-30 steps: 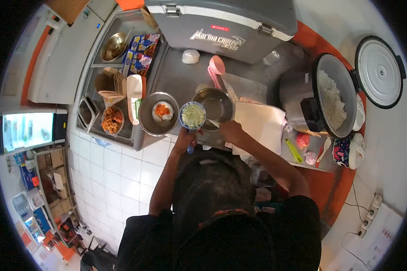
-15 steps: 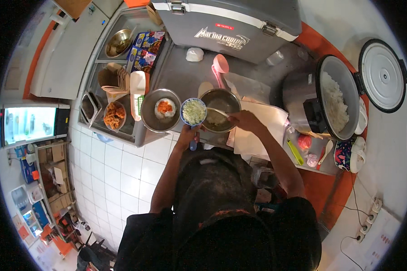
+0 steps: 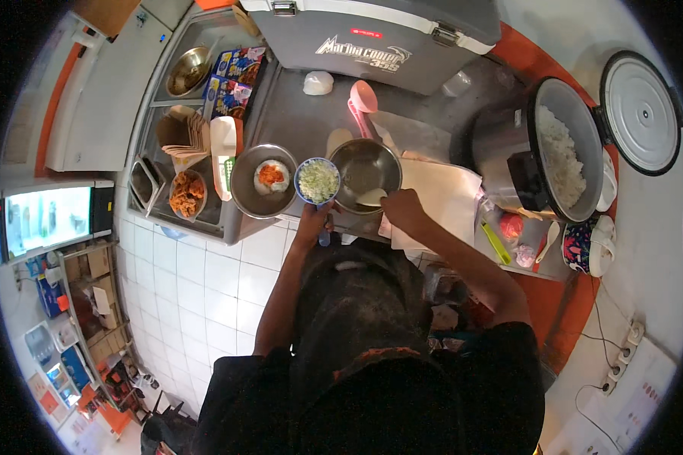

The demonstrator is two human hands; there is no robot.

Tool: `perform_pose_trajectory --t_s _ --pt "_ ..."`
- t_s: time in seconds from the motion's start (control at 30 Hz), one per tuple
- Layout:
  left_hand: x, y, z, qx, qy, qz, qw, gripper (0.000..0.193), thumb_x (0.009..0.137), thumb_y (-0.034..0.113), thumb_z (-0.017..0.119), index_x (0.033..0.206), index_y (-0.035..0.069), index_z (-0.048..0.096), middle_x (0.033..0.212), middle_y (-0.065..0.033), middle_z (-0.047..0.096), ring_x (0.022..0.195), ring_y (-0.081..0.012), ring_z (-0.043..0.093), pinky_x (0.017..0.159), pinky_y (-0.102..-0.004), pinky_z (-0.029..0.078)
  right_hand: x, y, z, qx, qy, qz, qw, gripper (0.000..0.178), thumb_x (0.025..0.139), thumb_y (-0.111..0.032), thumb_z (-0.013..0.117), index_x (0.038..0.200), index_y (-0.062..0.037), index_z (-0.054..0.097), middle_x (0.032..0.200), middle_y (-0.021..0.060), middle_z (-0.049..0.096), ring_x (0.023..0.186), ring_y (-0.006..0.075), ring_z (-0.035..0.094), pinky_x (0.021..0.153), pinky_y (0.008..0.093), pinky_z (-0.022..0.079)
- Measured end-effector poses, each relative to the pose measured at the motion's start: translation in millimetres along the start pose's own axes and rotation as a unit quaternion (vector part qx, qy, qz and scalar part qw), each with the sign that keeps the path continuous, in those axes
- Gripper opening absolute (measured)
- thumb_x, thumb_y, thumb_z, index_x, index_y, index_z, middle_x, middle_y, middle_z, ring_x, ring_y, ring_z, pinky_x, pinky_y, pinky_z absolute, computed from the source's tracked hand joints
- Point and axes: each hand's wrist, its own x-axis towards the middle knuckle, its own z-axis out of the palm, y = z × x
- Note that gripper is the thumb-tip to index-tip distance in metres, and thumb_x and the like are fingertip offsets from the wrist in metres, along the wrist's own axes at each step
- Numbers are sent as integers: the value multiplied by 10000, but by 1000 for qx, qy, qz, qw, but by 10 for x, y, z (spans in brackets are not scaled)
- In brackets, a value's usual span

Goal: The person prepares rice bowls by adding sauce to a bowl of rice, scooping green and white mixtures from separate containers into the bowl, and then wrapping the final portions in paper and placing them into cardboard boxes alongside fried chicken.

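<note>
My left hand [image 3: 312,223] is closed round the blue handle of a small round scoop [image 3: 318,180], which has a blue rim and is full of pale green-and-white grainy food. Just right of it stands a steel mixing bowl [image 3: 360,162], its inside mostly bare. Closed on a pale spoon [image 3: 371,198], my right hand [image 3: 404,209] is at the bowl's near right rim, with the spoon's head inside the bowl near that side. On the scoop's left, a second steel bowl [image 3: 242,186] holds a white mound topped with orange food [image 3: 272,176].
At right a large rice cooker [image 3: 501,155] stands open, full of rice. A grey cooler box [image 3: 372,42] is at the back. Beyond the bowls lies a pink ladle [image 3: 363,98]; brown paper sheets [image 3: 440,193] lie to the right. Fried food [image 3: 187,196] sits at left.
The spoon has drawn back from beside the scoop toward the near right side of the bowl, along with my right hand. The left hand keeps the scoop level. The whole view has shifted slightly.
</note>
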Motion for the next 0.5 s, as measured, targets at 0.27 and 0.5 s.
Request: perform_pose_trajectory --t_s 0.27,0.5 --pt "-1 -387 10 -30 55 -92 994 252 934 252 616 1046 45 525 756 -51 592 465 -101 468 406 -268 385 126 234 307 113 -1 -103 988 277 876 -281 569 976 -43 672 788 161 668 601 293 650 529 401 523" --pt "-79 -353 49 -72 81 -87 990 303 926 269 638 1123 70 522 927 -60 624 486 -108 472 404 -269 385 -23 332 143 609 -149 146 766 346 949 -374 562 879 -37 597 609 18 507 430 77 391 390 252 326"
